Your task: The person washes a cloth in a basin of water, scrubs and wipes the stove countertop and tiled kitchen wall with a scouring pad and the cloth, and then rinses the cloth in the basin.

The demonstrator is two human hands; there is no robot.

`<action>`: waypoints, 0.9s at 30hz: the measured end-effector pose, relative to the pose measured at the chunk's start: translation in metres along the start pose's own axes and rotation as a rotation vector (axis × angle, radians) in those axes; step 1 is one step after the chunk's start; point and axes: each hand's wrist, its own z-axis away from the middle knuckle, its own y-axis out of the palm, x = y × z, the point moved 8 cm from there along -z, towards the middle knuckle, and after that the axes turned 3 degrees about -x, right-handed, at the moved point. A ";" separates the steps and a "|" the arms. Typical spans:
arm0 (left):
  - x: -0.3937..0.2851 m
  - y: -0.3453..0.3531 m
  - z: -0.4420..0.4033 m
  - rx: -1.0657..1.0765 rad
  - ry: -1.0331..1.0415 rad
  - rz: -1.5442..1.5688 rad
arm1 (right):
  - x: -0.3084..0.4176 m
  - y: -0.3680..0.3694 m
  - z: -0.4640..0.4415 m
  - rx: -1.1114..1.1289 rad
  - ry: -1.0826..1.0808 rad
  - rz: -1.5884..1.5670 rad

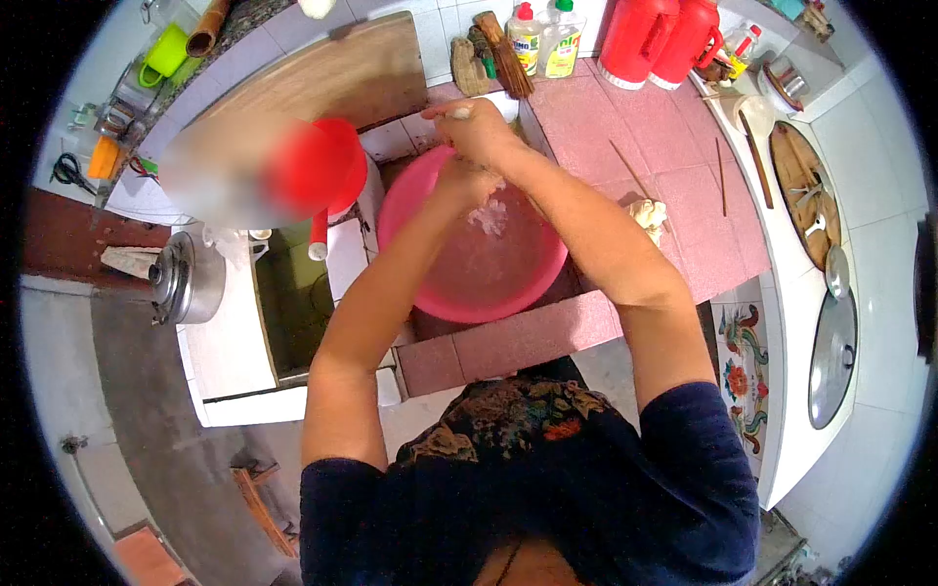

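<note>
My right hand (479, 132) is above the far rim of a pink basin (410, 210), its fingers curled and pointing left. A small pale spot shows at its fingers; I cannot make out what it is. Just below it, my left hand (467, 184) is over the basin, partly covered by the right hand and wrist, so its fingers are hidden. Cloudy water (479, 269) fills the lower part of the basin, and a white splash breaks its surface beneath my left hand. The basin sits in a recess of the pink tiled counter (586, 127).
To the left are a red dipper (342, 166), a dark water trough (298, 293) and a metal kettle (195, 278). Detergent bottles (560, 44) and red thermoses (635, 44) line the back. A crumpled pale cloth (648, 219) and thin sticks lie right; farther right is a lidded stove (833, 356).
</note>
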 end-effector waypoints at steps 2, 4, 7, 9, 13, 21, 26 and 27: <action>0.000 0.004 -0.002 -0.026 0.157 -0.390 | -0.009 -0.003 -0.003 -0.107 0.002 -0.006; 0.015 0.017 -0.001 0.118 -0.042 -0.617 | -0.022 0.000 -0.006 -0.173 0.004 0.006; 0.000 -0.001 0.011 -0.069 -0.093 -0.456 | -0.028 -0.001 0.004 -0.250 0.072 -0.036; -0.019 -0.015 0.023 -0.187 -0.095 -0.304 | -0.050 0.005 0.002 -0.305 0.077 -0.130; -0.001 -0.004 0.040 -0.170 -0.182 -0.149 | -0.088 0.010 0.015 -0.423 0.074 -0.133; 0.023 0.095 0.169 0.721 -0.617 0.382 | -0.218 0.019 0.145 -0.139 0.489 -0.356; -0.033 0.103 0.217 0.631 -0.853 0.824 | -0.192 -0.045 0.249 -0.045 0.491 -0.307; -0.040 0.111 0.224 0.640 -0.807 0.864 | -0.182 -0.060 0.267 -0.071 0.401 -0.259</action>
